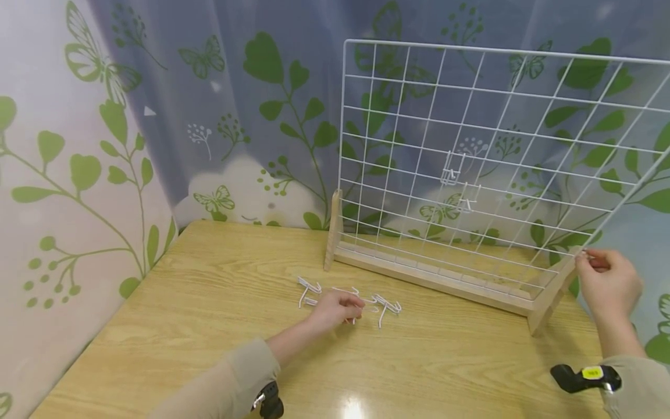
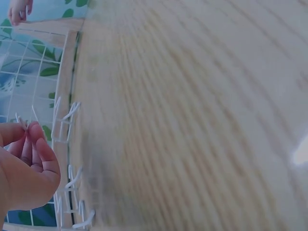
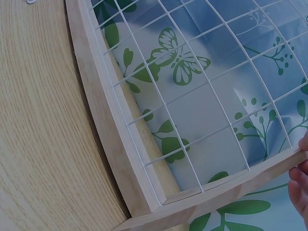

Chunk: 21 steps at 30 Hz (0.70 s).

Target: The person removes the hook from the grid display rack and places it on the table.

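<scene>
Hooks (image 1: 388, 304) lay bunched on the surface (image 1: 209, 331) in the head view, liable to snag together. In the left wrist view, my left hand (image 2: 29, 177) pinched one, thin enough to slip; in the right, my right hand (image 3: 299, 185) gripped the stand (image 3: 231, 188), which a tug might have shifted.

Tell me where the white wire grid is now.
In the head view, the white wire grid stands at right in a pale wooden stand, behind the small white wire hooks on the yellowish wooden table and beside the person's right hand.
</scene>
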{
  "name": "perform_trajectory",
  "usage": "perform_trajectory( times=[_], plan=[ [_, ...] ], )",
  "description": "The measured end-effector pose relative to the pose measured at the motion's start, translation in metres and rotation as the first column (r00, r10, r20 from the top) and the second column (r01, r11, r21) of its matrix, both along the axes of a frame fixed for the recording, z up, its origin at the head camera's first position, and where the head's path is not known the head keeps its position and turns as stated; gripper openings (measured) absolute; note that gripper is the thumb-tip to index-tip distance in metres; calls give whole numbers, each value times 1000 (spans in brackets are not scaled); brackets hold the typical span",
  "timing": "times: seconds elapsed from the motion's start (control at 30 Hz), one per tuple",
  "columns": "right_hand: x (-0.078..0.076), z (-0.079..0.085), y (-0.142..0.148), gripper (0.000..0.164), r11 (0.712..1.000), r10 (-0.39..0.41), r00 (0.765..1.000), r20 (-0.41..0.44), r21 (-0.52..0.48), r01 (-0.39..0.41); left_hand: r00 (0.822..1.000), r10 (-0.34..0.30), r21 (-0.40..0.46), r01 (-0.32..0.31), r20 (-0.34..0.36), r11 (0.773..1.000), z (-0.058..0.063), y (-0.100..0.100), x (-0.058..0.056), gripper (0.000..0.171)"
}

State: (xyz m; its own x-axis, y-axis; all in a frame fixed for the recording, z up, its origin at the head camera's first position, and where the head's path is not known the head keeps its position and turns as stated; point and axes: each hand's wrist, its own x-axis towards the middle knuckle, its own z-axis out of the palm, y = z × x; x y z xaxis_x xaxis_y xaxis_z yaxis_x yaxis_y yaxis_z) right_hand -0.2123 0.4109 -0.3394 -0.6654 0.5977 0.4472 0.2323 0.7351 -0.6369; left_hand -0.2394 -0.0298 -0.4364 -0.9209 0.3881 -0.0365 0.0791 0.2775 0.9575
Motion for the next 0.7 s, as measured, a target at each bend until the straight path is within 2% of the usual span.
perform_trajectory(
  times=[0.7],
  plan=[
    [1, 0, 0, 36, 1000, 7, 1000, -5, -9, -7, 998, 54, -78, -53, 14, 996, -13, 8, 8, 14]
  ],
)
